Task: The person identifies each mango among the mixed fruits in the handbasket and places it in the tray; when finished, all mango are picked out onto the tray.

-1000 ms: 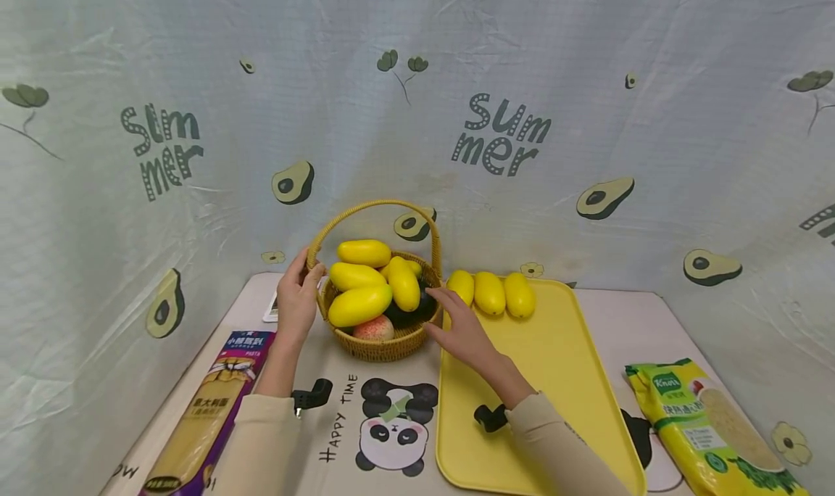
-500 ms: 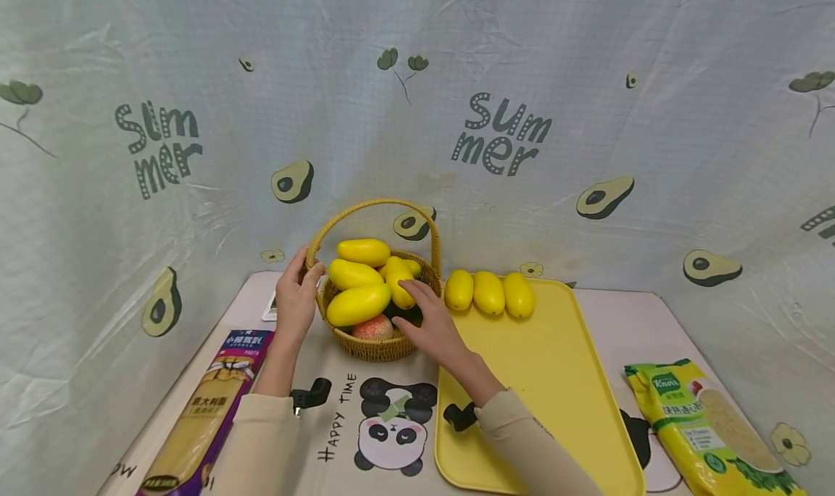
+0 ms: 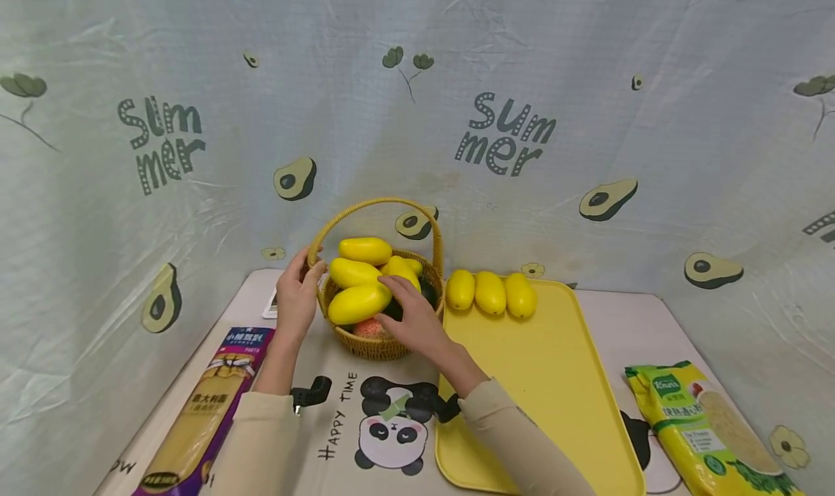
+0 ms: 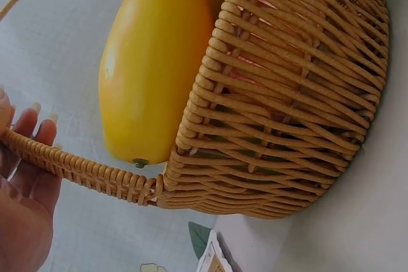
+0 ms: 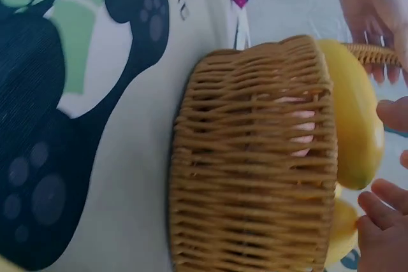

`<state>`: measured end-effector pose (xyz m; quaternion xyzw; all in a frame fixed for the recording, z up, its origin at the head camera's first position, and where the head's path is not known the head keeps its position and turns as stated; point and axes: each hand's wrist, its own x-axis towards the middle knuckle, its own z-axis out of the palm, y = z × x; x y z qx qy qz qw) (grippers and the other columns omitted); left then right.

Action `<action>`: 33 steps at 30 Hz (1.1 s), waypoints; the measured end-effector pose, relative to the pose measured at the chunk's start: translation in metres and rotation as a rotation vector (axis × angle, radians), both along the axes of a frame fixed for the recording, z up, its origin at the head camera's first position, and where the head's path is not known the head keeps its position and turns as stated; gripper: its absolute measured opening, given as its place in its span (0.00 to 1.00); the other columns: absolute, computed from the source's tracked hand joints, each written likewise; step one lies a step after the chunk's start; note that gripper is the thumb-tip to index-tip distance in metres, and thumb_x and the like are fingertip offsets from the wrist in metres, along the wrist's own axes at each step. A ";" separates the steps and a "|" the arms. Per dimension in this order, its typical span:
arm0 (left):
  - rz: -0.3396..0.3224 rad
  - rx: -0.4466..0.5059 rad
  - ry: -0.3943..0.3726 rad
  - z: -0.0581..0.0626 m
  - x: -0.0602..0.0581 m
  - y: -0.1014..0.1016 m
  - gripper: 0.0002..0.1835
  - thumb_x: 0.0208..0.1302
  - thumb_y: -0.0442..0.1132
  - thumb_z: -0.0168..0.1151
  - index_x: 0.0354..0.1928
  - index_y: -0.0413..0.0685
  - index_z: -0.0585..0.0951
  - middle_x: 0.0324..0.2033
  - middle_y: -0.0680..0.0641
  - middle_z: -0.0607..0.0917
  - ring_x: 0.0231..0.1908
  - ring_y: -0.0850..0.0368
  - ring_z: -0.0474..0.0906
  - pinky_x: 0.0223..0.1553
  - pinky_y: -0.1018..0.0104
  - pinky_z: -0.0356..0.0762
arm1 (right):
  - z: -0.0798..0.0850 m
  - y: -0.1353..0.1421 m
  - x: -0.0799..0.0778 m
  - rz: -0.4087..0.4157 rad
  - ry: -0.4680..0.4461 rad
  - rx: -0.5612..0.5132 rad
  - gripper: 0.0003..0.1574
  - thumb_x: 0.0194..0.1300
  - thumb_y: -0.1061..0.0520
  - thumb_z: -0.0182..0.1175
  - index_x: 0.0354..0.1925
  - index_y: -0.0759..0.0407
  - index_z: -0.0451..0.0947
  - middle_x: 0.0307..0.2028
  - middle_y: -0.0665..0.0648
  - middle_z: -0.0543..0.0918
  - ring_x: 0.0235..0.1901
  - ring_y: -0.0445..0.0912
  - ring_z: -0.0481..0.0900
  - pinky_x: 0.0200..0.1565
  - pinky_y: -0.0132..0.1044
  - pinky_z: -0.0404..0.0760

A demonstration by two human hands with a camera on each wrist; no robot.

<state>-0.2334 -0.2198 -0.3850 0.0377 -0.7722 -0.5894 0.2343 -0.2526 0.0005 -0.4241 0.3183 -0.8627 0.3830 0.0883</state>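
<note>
A woven basket with an arched handle holds several yellow papayas, a reddish round fruit and something dark green. My left hand grips the left side of the handle, its fingers curled round it in the left wrist view. My right hand reaches over the basket's front right, thumb and fingers spread at the right end of the front papaya. In the right wrist view the thumb stands close to that papaya, and the fingertips lie just below its end.
Right of the basket lies a yellow tray with three papayas along its back edge. A pasta packet is at the left and a yellow Knorr bag at the right. A printed curtain hangs behind.
My right hand has moved left from the basket's right rim, across the fruit, to the front papaya's right end. The left hand stays on the handle.
</note>
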 end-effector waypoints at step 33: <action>-0.013 0.029 -0.028 0.018 0.016 0.010 0.21 0.77 0.42 0.50 0.67 0.47 0.72 0.52 0.40 0.78 0.52 0.59 0.75 0.67 0.57 0.70 | -0.007 -0.034 -0.004 0.009 0.100 0.156 0.39 0.60 0.49 0.69 0.67 0.48 0.67 0.66 0.50 0.69 0.66 0.46 0.68 0.70 0.43 0.67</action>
